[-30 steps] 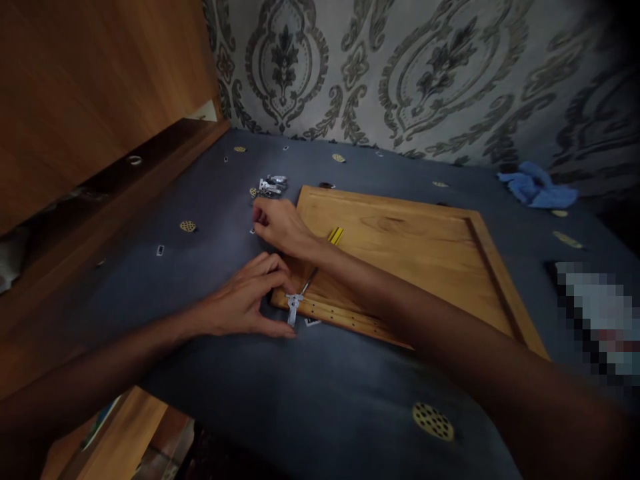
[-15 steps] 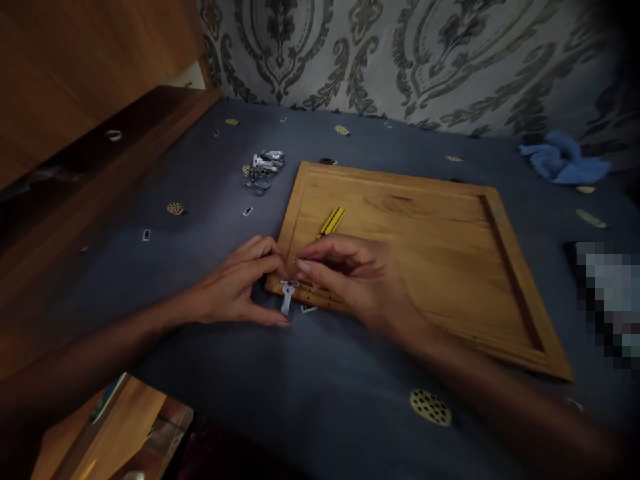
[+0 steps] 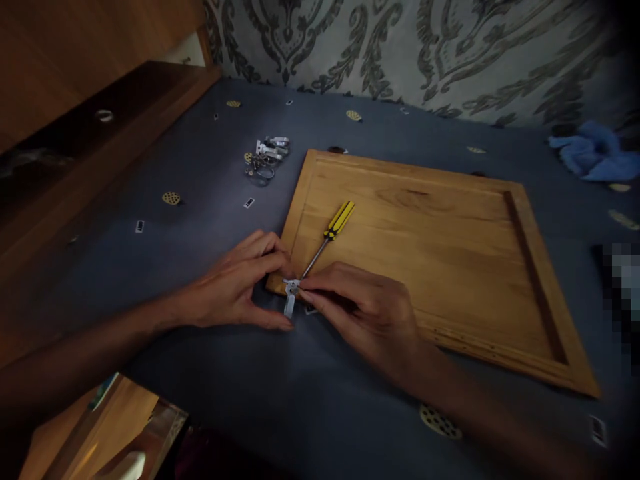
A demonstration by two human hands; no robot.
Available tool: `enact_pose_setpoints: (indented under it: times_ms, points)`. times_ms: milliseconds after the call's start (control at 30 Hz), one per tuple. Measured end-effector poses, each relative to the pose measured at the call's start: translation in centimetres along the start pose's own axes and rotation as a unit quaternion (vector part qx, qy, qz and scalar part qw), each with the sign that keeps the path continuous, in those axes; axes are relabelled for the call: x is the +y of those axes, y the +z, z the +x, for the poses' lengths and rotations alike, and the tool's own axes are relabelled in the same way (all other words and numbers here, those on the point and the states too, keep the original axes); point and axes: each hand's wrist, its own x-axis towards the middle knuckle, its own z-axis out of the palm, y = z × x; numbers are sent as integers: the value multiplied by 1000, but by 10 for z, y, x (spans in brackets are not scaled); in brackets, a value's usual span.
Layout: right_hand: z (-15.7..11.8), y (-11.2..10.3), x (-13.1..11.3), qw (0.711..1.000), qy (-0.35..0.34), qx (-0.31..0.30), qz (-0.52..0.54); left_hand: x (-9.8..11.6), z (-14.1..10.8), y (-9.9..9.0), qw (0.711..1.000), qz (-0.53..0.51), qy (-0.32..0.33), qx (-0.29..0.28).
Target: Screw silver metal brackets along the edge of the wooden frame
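Note:
A metal hinge (image 3: 291, 300) lies at the near left corner of a framed wooden panel (image 3: 415, 253). Around it curves my left hand (image 3: 250, 283), its fingertips at the top of the hinge and its thumb by the lower end, holding it. My right hand (image 3: 365, 307) is pinched at the hinge's right side; whatever is between its fingertips is too small to make out. A screwdriver with a yellow and black handle (image 3: 341, 219) rests on the panel, its shaft pointing toward the hinge.
More hinges and metal parts (image 3: 267, 159) lie in a pile behind the panel's left edge. A blue cloth (image 3: 595, 152) is at the far right, with a blurred-out object (image 3: 623, 287) nearer. A dark wooden ledge (image 3: 165, 100) runs along the left of the patterned cloth surface.
My right hand has come down from above the panel's edge to the hinge. The screwdriver's shaft now shows. The view has shifted slightly.

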Motion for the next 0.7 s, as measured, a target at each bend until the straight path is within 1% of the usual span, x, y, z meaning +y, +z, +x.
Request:
enact_pose_setpoints:
  times_ms: [100,267,500,700]
  points:
    - [0,1,1,999,-20,-12,-27,2,0,-1,1000,1,-1,-4]
    - [1,1,0,997,-34,-25,-66,3,0,0,1000,-2,3,-4]
    - [3,3,-1,992,-54,-33,-113,1,-1,1,1000,-9,13,5]
    - [4,5,-3,985,-86,-30,-147,1,-1,2,1000,-1,21,7]
